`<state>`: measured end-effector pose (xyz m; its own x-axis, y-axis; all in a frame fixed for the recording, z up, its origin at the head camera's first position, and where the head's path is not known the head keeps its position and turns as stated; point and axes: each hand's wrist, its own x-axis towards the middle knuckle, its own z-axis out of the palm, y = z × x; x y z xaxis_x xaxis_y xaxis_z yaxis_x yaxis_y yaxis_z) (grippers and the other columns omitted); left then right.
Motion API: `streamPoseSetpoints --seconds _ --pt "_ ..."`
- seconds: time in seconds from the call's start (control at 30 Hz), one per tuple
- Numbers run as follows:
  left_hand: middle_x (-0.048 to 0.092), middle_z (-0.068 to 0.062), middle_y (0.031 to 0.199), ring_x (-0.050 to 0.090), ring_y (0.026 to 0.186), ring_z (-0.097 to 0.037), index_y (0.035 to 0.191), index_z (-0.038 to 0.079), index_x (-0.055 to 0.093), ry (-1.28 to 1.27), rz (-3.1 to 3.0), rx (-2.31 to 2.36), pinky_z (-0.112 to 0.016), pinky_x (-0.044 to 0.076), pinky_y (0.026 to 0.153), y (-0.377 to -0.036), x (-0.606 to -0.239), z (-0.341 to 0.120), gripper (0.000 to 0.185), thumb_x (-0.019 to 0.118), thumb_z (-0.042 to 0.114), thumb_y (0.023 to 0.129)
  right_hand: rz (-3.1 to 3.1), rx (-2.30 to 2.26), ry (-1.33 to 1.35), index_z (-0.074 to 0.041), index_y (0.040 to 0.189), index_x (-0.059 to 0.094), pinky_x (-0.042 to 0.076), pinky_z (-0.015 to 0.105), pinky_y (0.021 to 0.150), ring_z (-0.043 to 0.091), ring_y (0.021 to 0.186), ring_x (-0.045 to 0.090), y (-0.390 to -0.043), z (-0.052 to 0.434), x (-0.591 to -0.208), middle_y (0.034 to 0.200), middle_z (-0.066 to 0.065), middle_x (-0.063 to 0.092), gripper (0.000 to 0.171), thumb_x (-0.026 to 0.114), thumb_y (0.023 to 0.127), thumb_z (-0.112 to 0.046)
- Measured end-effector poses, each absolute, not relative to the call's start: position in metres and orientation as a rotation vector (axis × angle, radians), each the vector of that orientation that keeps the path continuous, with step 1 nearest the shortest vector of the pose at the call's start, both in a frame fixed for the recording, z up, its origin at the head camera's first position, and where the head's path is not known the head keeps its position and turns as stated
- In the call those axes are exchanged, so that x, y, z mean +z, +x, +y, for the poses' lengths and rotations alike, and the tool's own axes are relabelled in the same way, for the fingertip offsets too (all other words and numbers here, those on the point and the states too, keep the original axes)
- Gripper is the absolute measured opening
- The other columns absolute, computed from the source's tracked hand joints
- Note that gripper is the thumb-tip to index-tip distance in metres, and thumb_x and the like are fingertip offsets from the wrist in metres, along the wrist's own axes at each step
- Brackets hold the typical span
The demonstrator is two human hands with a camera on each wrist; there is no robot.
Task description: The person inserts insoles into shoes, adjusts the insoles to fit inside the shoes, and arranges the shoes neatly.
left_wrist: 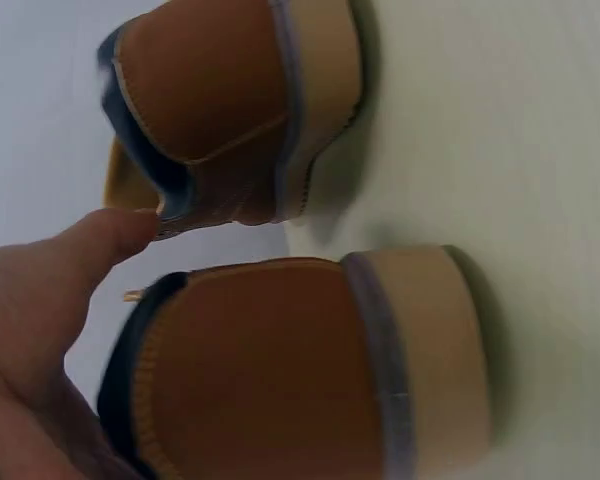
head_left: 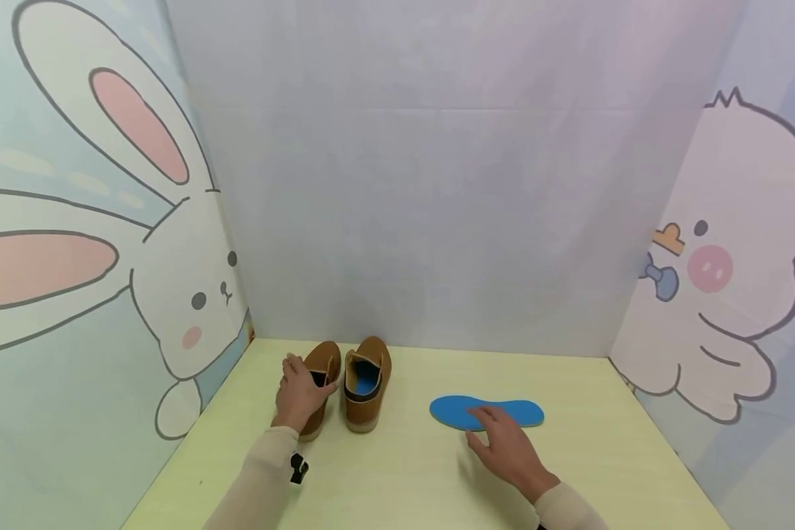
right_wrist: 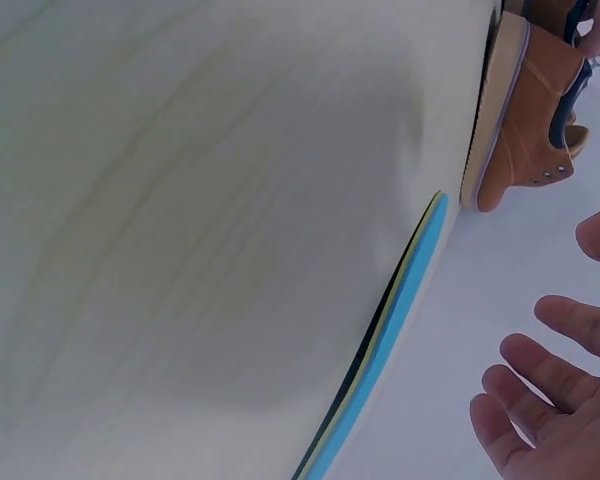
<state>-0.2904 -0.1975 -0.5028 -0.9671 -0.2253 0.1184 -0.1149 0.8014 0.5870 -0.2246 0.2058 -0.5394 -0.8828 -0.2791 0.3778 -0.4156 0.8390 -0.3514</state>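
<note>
Two brown shoes stand side by side, toes away from me: the left shoe and the right shoe. A blue lining shows inside the right one. My left hand is over the left shoe's opening, thumb stretched toward the right shoe; whether it touches either one is unclear. A blue insole lies flat to the right of the shoes. Just above its near edge hovers my right hand, fingers loosely bent and holding nothing.
Everything rests on a pale yellow tabletop. Behind it rises a plain grey-white back panel. Side panels carry a rabbit drawing at left and a white chick drawing at right.
</note>
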Motion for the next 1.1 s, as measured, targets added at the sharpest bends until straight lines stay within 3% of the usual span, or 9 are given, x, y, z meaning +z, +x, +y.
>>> streamPoseSetpoints --seconds 0.1,0.23,0.43,0.57,0.8,1.1 --pt "0.002 -0.043 0.156 0.038 0.125 -0.066 0.151 -0.017 -0.014 0.301 -2.772 -0.958 -0.067 0.044 0.094 -0.290 -0.510 -0.199 0.126 0.080 0.039 0.088 -2.732 0.637 0.504 -0.009 0.132 0.067 0.048 0.053 0.101 0.033 0.125 0.056 -0.225 0.214 -0.541 0.131 0.011 0.062 0.043 0.074 0.093 -0.026" --pt "0.018 -0.046 0.151 0.044 0.120 -0.064 0.152 -0.018 -0.011 0.371 -2.786 -0.977 -0.067 0.046 0.091 -0.292 -0.514 -0.202 0.127 0.080 0.041 0.086 -2.746 0.631 0.473 -0.007 0.130 0.068 0.047 0.054 0.101 0.035 0.125 0.055 -0.226 0.222 -0.543 0.130 0.013 0.062 0.043 0.075 0.093 -0.025" --pt "0.050 -0.043 0.124 0.062 0.095 -0.053 0.143 -0.019 0.015 0.442 -2.853 -0.974 -0.063 0.052 0.078 -0.296 -0.508 -0.208 0.107 0.078 0.045 0.085 -2.739 0.609 0.457 -0.005 0.128 0.068 0.048 0.055 0.100 0.037 0.123 0.055 -0.229 0.229 -0.543 0.129 0.016 0.062 0.040 0.075 0.093 -0.023" --pt "0.053 -0.040 0.119 0.062 0.096 -0.052 0.135 -0.018 0.023 0.461 -2.912 -0.992 -0.064 0.049 0.082 -0.298 -0.506 -0.212 0.094 0.074 0.045 0.088 -2.747 0.616 0.447 -0.005 0.128 0.068 0.047 0.054 0.100 0.037 0.124 0.054 -0.230 0.230 -0.542 0.128 0.016 0.062 0.039 0.074 0.094 -0.023" --pt "0.051 -0.043 0.125 0.060 0.104 -0.053 0.143 -0.020 0.014 0.480 -2.978 -0.950 -0.065 0.047 0.087 -0.302 -0.508 -0.215 0.105 0.074 0.047 0.088 -2.775 0.609 0.437 -0.005 0.128 0.068 0.047 0.054 0.100 0.037 0.124 0.054 -0.227 0.233 -0.544 0.128 0.015 0.062 0.038 0.074 0.094 -0.022" --pt "0.058 -0.039 0.113 0.064 0.093 -0.049 0.138 -0.014 0.019 0.478 -2.930 -1.018 -0.061 0.052 0.079 -0.303 -0.512 -0.218 0.092 0.073 0.042 0.089 -2.775 0.617 0.423 -0.005 0.126 0.070 0.047 0.053 0.100 0.036 0.123 0.054 -0.226 0.236 -0.547 0.126 0.014 0.063 0.036 0.074 0.094 -0.022"
